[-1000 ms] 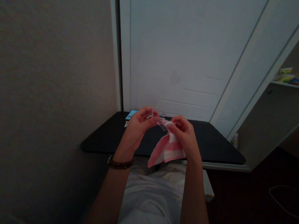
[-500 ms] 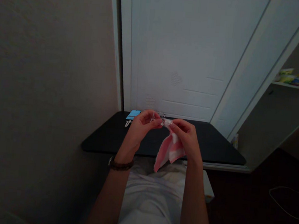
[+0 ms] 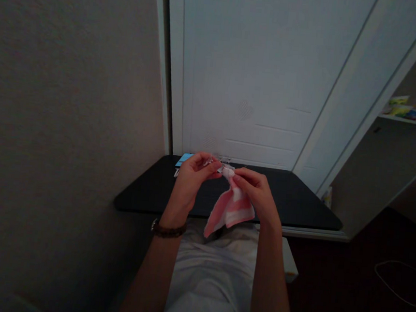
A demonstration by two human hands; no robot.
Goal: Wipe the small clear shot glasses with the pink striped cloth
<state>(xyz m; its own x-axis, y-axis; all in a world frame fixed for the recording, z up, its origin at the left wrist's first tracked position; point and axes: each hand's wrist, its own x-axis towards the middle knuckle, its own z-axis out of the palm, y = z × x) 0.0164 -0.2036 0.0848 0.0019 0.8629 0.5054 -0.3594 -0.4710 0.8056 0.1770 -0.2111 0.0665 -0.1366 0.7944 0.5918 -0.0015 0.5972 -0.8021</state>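
A pink and white striped cloth (image 3: 233, 209) hangs from my right hand (image 3: 254, 187), which pinches it near its gathered top. My left hand (image 3: 197, 174) is closed on a small clear plastic piece (image 3: 224, 165), thin and shiny, whose exact kind I cannot make out. The bunched white end of the cloth meets the clear piece between my two hands. The cloth's lower corners dangle in front of the table edge, above my lap.
Below my hands is a black table (image 3: 298, 203), against a white panelled door (image 3: 255, 72). A phone with a lit screen (image 3: 183, 159) and a small white object (image 3: 176, 172) lie behind my left hand. A white box-like piece (image 3: 289, 260) stands right of my lap.
The cloth's hanging part has swung left, and my right hand has moved slightly left with it. My left hand has shifted a little left, covering more of the phone.
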